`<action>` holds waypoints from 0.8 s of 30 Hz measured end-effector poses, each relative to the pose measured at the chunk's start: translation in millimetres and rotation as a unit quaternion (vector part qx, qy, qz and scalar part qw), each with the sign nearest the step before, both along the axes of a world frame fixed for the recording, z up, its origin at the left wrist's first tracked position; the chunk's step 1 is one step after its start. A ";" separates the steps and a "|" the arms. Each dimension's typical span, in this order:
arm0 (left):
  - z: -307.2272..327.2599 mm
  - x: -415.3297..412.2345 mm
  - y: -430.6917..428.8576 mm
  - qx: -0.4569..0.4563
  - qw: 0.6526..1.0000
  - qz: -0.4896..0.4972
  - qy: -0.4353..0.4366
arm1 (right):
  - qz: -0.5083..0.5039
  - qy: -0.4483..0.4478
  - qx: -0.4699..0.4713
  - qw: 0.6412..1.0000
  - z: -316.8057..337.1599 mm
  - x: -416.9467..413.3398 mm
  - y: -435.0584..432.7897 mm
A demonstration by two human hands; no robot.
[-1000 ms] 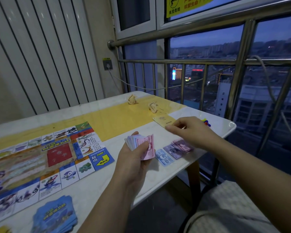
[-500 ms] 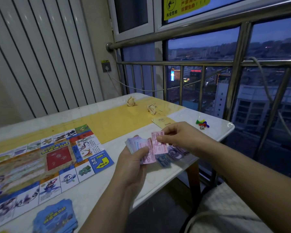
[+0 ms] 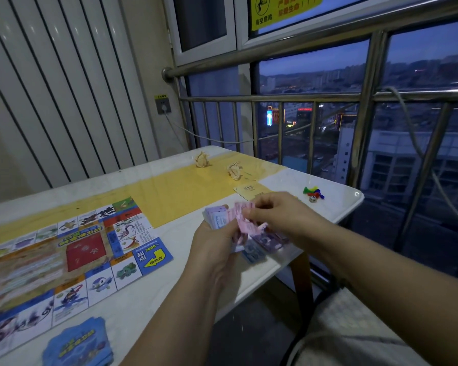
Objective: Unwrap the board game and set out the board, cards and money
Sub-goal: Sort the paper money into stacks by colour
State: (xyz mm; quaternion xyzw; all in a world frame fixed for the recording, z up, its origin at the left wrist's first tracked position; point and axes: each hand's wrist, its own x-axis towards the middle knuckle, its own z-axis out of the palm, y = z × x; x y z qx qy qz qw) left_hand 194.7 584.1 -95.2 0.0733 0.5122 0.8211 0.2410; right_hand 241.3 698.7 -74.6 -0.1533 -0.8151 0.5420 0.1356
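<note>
Left hand (image 3: 213,249) grips the thin paper play-money stack (image 3: 217,220) over the white table (image 3: 154,294). Right hand (image 3: 283,213) pinches the top pink note (image 3: 239,217). Notes look light, floppy and slippery, so peel by a corner.

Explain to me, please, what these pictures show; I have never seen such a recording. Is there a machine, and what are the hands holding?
There is no machine here: a person works with bare hands, and every picture comes from one camera worn on their head, looking forward and down. The left hand grips a stack of play money. The right hand pinches a pink note at the top of that stack. On the white table lie the game board, a blue card deck, small piles of notes under the hands, a yellow card, coloured pawns with a die, and two crumpled paper balls.
</note>
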 end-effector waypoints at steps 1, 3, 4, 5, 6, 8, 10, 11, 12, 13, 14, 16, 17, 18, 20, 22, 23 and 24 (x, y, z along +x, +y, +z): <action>3.7 -2.0 2.6 0.015 0.999 -0.007 -0.037 | -0.009 0.006 0.005 1.000 5.4 0.5 6.3; 9.4 -7.9 5.8 0.061 0.990 -0.010 -0.128 | -0.042 0.017 0.020 0.999 16.4 2.4 23.3; 11.6 -10.0 5.3 0.076 0.984 -0.011 -0.162 | -0.056 0.015 0.034 0.998 19.8 3.2 33.1; 12.9 -12.1 4.1 0.083 0.979 -0.012 -0.186 | -0.061 0.003 0.053 0.997 21.6 3.7 41.6; 14.2 -13.2 2.4 0.088 0.975 -0.014 -0.203 | -0.060 -0.021 0.080 0.995 20.2 3.1 49.7; 15.7 -14.9 -2.8 0.105 0.968 -0.021 -0.226 | -0.051 -0.082 0.144 0.985 14.3 1.3 60.1; 17.5 -15.5 -6.6 0.121 0.964 -0.037 -0.234 | -0.034 -0.119 0.191 0.974 7.4 -0.2 63.4; 18.0 -15.3 -7.5 0.127 0.963 -0.043 -0.235 | -0.028 -0.130 0.207 0.969 4.4 -1.4 64.7; 17.8 -14.8 -7.3 0.132 0.963 -0.045 -0.231 | -0.022 -0.140 0.223 0.964 1.8 -2.5 65.6; 16.4 -14.4 -6.6 0.133 0.965 -0.044 -0.222 | -0.019 -0.147 0.238 0.960 -0.4 -3.6 65.8; 14.5 -13.7 -5.4 0.128 0.968 -0.042 -0.211 | -0.017 -0.153 0.252 0.956 -2.9 -4.4 66.0; 10.2 -12.1 -3.8 0.105 0.976 -0.048 -0.182 | -0.012 -0.154 0.272 0.950 -8.1 -5.7 66.1; 7.0 -12.2 -3.4 0.089 0.981 -0.053 -0.165 | -0.015 -0.153 0.276 0.949 -10.6 -5.9 66.6; 3.2 -12.9 -3.1 0.074 0.985 -0.056 -0.146 | -0.025 -0.149 0.281 0.948 -12.0 -6.1 67.4; -3.8 -14.8 -3.3 0.047 0.992 -0.059 -0.099 | -0.058 -0.117 0.297 0.946 -10.5 -5.3 66.7; -7.4 -14.8 -2.7 0.025 0.996 -0.061 -0.059 | -0.076 -0.058 0.297 0.950 -4.2 -4.5 60.1; -7.9 -13.6 -2.1 0.015 0.997 -0.063 -0.044 | -0.062 -0.034 0.273 0.959 0.1 -3.8 54.2; -7.7 -11.6 -1.2 0.007 0.997 -0.065 -0.031 | -0.030 -0.021 0.231 0.972 4.0 -2.7 46.5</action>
